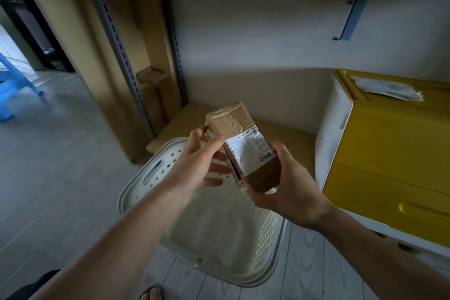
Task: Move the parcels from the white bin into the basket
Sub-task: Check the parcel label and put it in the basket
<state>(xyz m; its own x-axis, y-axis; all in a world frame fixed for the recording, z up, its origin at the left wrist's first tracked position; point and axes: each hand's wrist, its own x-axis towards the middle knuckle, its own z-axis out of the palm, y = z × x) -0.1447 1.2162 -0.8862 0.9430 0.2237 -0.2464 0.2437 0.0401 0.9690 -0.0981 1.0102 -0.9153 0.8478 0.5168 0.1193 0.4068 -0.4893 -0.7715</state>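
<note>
Right hand (289, 187) grips taped cardboard parcel (246, 143) above basket (151, 173); left hand (197, 161), at parcel's 9 o'clock, fingers spread, thumb touching it.

**Dim room, light from the left**

I see daylight coming in at the far left, on the floor (48, 148). The rest is dark and shadowy. The left hand (194, 165) looks blurry. Straight edges bend near the corners.

Parcel (239, 139) held above basket (136, 185) on floor (60, 165); bin (333, 134) right of basket; shelf upright (117, 39) behind-left.
</note>
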